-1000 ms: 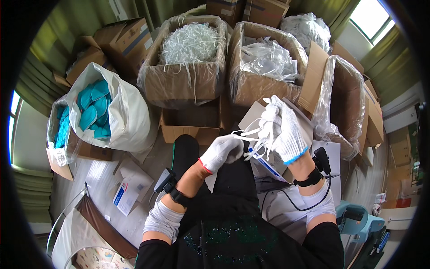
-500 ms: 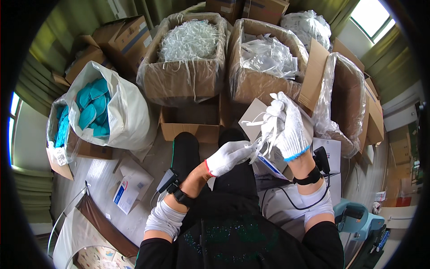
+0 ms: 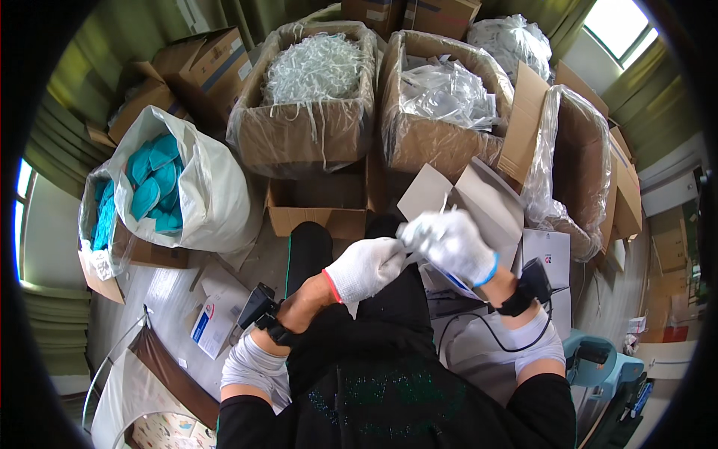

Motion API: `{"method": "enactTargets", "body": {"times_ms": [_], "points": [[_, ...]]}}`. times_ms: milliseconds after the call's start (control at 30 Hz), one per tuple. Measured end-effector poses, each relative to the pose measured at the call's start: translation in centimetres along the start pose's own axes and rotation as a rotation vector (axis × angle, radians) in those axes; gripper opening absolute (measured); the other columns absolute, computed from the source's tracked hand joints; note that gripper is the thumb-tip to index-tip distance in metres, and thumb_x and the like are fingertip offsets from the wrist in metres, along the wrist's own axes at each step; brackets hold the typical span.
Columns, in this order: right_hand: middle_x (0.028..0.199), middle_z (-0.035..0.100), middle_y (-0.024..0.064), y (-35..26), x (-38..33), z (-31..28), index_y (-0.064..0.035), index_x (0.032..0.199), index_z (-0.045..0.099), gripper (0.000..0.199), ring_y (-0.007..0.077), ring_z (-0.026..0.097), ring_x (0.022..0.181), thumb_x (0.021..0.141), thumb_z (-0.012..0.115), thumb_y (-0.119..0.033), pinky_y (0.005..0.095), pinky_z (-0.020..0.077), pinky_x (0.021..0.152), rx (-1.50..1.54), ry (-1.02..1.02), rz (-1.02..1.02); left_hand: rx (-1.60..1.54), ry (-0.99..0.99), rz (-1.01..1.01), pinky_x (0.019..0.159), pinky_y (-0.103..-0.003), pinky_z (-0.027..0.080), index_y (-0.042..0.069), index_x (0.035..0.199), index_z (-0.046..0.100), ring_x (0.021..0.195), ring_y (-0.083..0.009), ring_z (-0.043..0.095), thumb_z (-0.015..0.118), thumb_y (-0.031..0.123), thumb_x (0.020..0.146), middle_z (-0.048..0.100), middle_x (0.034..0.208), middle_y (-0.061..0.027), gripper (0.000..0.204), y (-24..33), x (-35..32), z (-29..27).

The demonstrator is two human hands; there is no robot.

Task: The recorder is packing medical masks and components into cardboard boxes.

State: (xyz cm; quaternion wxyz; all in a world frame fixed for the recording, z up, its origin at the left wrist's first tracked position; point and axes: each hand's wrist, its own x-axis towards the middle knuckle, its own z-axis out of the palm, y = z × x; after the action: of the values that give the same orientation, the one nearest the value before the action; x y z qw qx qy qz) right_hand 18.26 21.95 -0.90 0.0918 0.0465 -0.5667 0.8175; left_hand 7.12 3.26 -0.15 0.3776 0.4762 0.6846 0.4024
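Evidently, my left grip [image 3: 366,269] pinches the white straps [image 3: 412,259], which run across to my right grip [image 3: 458,245], blurred but seemingly clenched around them. I judge them light, soft and limp, prone to tangling: best pinched singly, near a free end.

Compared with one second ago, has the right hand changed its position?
Yes. The right hand has moved lower and leftward in the picture, judged against the open white box, whose flaps now show more.
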Motion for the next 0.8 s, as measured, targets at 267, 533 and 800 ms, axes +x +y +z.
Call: {"method": "enactTargets", "body": {"times_ms": [267,533,800], "points": [[0.074,0.066,-0.0035,-2.5,-2.6,4.6,-0.0005,0.09,0.072,0.023,0.003,0.055,0.067,0.093,0.074,-0.023,0.0223,0.048,0.06,-0.511,-0.306,0.627,-0.195,-0.226,0.187,0.076,-0.033,0.051,0.001,0.106,0.063,0.081,-0.0178,0.062,0.054,0.015,0.097,0.063,0.084,-0.0096,0.018,-2.0,-3.8,0.8],[0.072,0.069,0.0011,-6.8,-5.9,7.1,-0.0029,0.097,0.075,0.017,0.0055,0.058,0.062,0.093,0.071,-0.019,0.0241,0.0483,0.057,-0.259,-0.524,0.597,-0.351,-0.372,0.425,0.062,-0.039,0.044,0.001,0.083,0.054,0.066,-0.0321,0.052,0.055,0.012,0.099,0.048,0.074,-0.0139,0.019,2.7,-8.2,0.5],[0.078,0.07,0.0016,-8.6,-7.3,4.7,-0.0007,0.1,0.074,0.015,0.0065,0.061,0.069,0.091,0.072,-0.012,0.023,0.0506,0.063,-0.35,-0.492,0.574,-0.401,-0.396,0.369,0.065,-0.036,0.045,0.001,0.081,0.055,0.07,-0.0272,0.053,0.057,0.014,0.099,0.052,0.077,-0.0116,0.022,0.7,-8.2,-2.0]]}}
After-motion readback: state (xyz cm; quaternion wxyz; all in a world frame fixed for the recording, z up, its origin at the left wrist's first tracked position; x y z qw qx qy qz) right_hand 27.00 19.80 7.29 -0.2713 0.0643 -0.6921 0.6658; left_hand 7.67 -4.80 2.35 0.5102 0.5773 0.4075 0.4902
